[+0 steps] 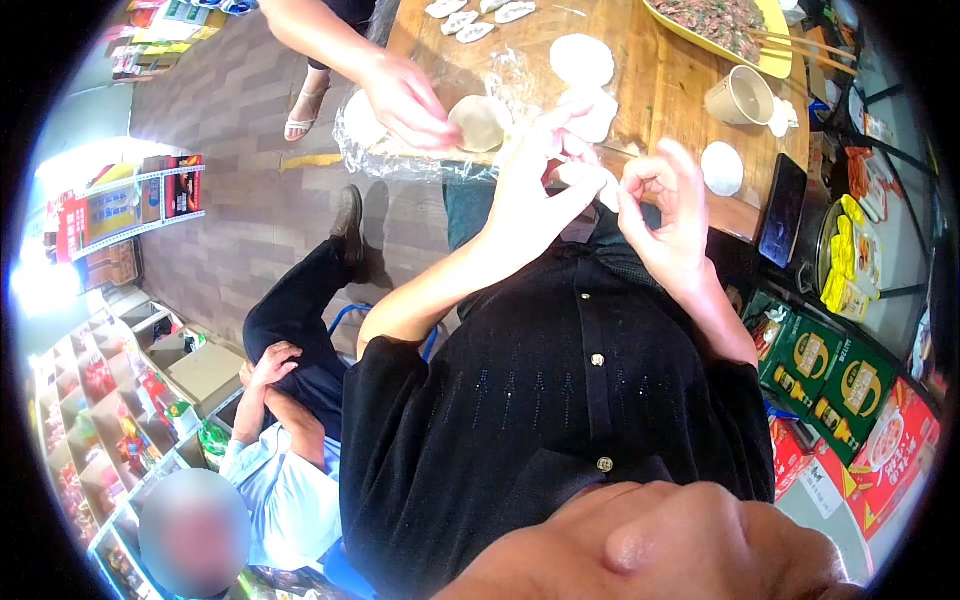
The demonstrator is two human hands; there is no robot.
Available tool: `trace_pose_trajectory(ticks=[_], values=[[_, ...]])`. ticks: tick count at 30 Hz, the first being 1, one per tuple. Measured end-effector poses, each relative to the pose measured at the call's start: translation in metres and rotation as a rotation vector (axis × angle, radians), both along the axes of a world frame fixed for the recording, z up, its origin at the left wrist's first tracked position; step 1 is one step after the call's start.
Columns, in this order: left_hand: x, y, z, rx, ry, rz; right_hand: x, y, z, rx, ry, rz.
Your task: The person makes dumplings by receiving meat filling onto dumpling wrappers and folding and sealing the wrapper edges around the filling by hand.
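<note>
Dumplings (476, 33) lie folded at the far left of the desk (660, 105); flat wrappers (582, 62) and filling (705, 22) remain. Left hand (540, 180) and right hand (665, 205): fingers pinch, apparently, a dough piece (607, 190) at the near edge.

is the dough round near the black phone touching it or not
Apart. The head view shows a strip of bare wooden table between the dough round and the black phone.

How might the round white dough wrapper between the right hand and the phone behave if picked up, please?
The dough wrapper would probably droop, since it looks like thin dough. It is likely light, showing little thickness above the table, and that thinness suggests it might tear.
</note>
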State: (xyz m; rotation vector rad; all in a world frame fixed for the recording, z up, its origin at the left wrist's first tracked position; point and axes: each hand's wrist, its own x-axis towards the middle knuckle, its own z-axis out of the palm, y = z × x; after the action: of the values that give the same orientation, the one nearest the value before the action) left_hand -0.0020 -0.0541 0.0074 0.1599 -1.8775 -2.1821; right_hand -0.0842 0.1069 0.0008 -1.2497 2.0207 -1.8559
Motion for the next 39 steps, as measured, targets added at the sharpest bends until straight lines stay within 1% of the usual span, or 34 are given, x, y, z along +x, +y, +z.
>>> trace_pose_trajectory(ticks=[1,3,6,8,12,13,15,16,18,22,24,25,27,29,30,33,37,39], values=[[0.0,0.0,0.0,0.001,0.0,0.001,0.003,0.0,0.0,-0.004,-0.035,0.025],[0.0,0.0,-0.001,-0.098,-0.004,0.0,0.005,0.0,-0.002,-0.007,-0.069,0.049],[0.0,0.001,-0.005,-0.161,0.055,0.002,0.005,-0.003,-0.004,0.009,0.001,0.027],[0.0,0.001,-0.004,-0.181,0.069,0.005,0.005,-0.008,-0.001,-0.056,-0.015,-0.028],[0.003,0.0,0.0,-0.205,0.073,-0.002,0.004,-0.009,0.003,-0.026,-0.048,-0.027],[0.004,0.001,0.002,-0.205,0.073,-0.002,0.003,-0.008,0.001,-0.025,-0.023,-0.01],[0.006,0.002,0.005,-0.092,0.045,0.013,0.001,-0.007,-0.001,-0.024,0.002,0.008],[0.005,0.002,0.002,-0.092,0.044,0.013,0.001,-0.006,-0.002,-0.021,0.004,0.002],[0.003,0.002,-0.004,-0.029,0.09,0.074,0.001,-0.005,-0.002,-0.019,0.007,-0.003],[0.002,0.002,-0.006,0.001,0.092,0.071,0.005,-0.003,0.002,-0.028,-0.043,0.054],[0.003,0.003,-0.004,-0.095,0.059,0.096,0.006,-0.003,0.002,-0.032,-0.063,0.084],[0.004,0.003,-0.005,-0.094,0.059,0.096,0.006,-0.003,0.001,-0.04,-0.045,0.092],[0.004,0.002,-0.007,-0.304,0.124,0.078,0.006,-0.006,0.0,-0.048,-0.027,0.1],[0.005,0.002,-0.008,-0.313,0.148,0.076,0.007,-0.01,0.001,-0.065,-0.025,-0.001],[0.005,0.002,-0.009,-0.323,0.171,0.074,0.007,-0.01,0.003,-0.065,-0.025,0.0],[0.005,0.004,-0.011,-0.27,0.199,0.138,0.006,-0.011,0.006,-0.016,-0.069,0.0],[0.007,0.004,-0.011,-0.263,0.18,0.128,0.003,-0.009,0.001,0.022,-0.004,-0.013],[0.005,0.005,-0.013,-0.088,0.171,0.174,0.001,-0.007,0.001,0.018,0.006,-0.009]])
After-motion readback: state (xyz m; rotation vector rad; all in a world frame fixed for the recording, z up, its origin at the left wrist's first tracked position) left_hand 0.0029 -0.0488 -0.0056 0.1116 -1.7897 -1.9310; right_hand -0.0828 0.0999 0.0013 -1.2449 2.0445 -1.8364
